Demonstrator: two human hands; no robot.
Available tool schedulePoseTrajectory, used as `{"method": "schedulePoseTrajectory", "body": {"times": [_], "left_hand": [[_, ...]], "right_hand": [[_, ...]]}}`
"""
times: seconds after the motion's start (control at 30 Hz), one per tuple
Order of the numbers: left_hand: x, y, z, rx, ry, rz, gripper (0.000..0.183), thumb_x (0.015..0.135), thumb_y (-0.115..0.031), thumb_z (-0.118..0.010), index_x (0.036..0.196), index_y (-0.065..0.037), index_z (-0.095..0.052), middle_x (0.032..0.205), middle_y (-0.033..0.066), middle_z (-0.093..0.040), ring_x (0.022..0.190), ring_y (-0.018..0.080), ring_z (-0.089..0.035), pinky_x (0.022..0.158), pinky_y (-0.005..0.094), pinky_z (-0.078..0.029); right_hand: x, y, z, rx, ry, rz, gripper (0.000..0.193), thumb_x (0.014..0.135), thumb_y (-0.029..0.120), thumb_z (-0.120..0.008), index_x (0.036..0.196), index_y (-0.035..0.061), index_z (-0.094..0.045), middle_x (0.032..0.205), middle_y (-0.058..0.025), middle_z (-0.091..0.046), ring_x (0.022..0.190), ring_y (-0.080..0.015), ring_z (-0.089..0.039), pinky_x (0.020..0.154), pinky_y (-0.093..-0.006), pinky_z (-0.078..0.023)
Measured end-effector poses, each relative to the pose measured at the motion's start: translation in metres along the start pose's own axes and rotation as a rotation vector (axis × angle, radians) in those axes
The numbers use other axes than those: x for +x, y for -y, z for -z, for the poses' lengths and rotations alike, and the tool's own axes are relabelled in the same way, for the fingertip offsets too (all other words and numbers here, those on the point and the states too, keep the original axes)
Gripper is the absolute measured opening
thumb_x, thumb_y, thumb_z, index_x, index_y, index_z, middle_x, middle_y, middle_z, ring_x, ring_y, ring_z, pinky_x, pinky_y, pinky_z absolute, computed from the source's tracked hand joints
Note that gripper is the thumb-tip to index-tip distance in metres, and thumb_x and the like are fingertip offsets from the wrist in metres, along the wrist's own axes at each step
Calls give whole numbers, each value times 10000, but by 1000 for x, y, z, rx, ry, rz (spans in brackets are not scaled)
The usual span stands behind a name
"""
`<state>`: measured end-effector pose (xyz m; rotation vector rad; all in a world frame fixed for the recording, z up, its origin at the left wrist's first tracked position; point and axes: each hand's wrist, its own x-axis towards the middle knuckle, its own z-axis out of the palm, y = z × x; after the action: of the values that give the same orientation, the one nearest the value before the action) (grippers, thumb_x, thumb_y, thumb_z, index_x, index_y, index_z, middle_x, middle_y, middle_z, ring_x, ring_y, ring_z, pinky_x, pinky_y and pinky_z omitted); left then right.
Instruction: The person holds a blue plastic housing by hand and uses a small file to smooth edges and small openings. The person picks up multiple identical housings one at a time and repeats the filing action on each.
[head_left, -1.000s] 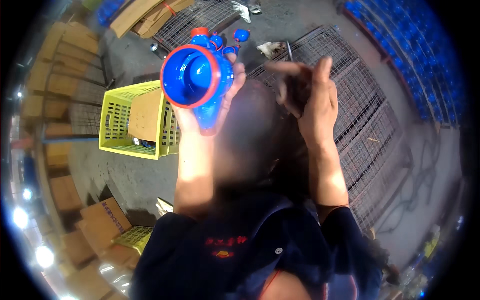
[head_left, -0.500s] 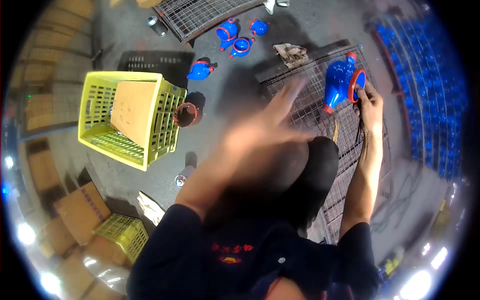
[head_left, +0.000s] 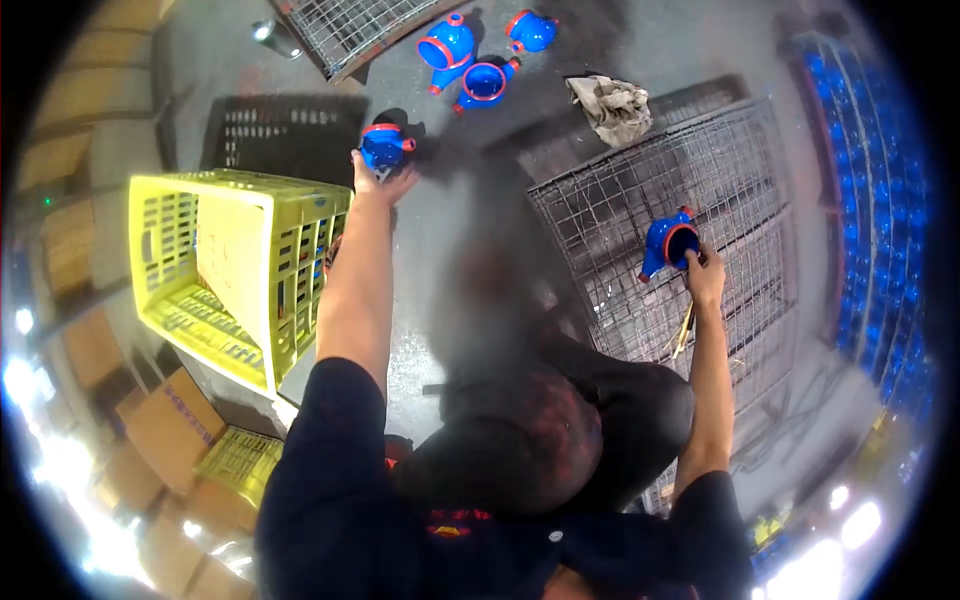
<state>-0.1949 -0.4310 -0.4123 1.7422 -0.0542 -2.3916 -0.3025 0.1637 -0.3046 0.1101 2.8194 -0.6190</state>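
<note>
My left hand (head_left: 378,180) reaches to the floor beyond the yellow crate, its thumb and fingers around the near side of a blue valve body (head_left: 383,148) with red rims. Out to the right, my right hand (head_left: 706,272) grips another blue valve body (head_left: 663,243) by the edge of its round, dark opening. That piece is over the wire mesh rack (head_left: 750,215); whether it touches the wires I cannot tell. Further off on the floor lie a valve body with its opening up (head_left: 484,84), a second one (head_left: 446,45) against it and a third (head_left: 534,32) to their right.
The yellow plastic crate (head_left: 268,290) stands at left with a cardboard sheet (head_left: 225,245) inside. Crumpled paper (head_left: 613,108) lies by the rack's far edge. A spray can (head_left: 277,38) and another mesh rack (head_left: 350,25) are at the back. Rows of blue pieces (head_left: 865,220) line the right side.
My left hand has swung forward and left from above my knees to the valve body on the floor. My right hand has brought its valve body nearer, lower and slightly left over the rack.
</note>
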Motion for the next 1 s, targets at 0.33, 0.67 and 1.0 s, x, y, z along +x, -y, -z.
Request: {"method": "schedulePoseTrajectory", "body": {"times": [0.33,0.67,1.0], "left_hand": [[20,14,19,3,224,-333,834,843,-431,-778,1460,-106,-320,1432,217,-377,1239,422,-482,1030,616,-457],[-275,70,10,375,772,-1040,866,809,82,-728,1513,-67,-248,1441,94,-416,1287,217,-475,1060,384,-447],[-426,79,68,457,954,-1173,731,832,16,-742,1452,-89,-368,1397,119,-480,1280,266,-517,1078,468,-459]], "right_hand": [[-139,36,75,1092,192,-480,475,1010,298,-562,1398,29,-519,904,-3,-563,646,-49,-457,564,-216,-395],[-292,29,49,1014,125,-565,469,1018,261,-533,1341,-80,-536,1320,-143,-597,1226,-206,-541,1061,-311,-384],[-311,169,142,862,-315,416,422,1073,128,-410,1491,71,-393,905,-38,-593,601,-41,-437,553,-190,-389]]}}
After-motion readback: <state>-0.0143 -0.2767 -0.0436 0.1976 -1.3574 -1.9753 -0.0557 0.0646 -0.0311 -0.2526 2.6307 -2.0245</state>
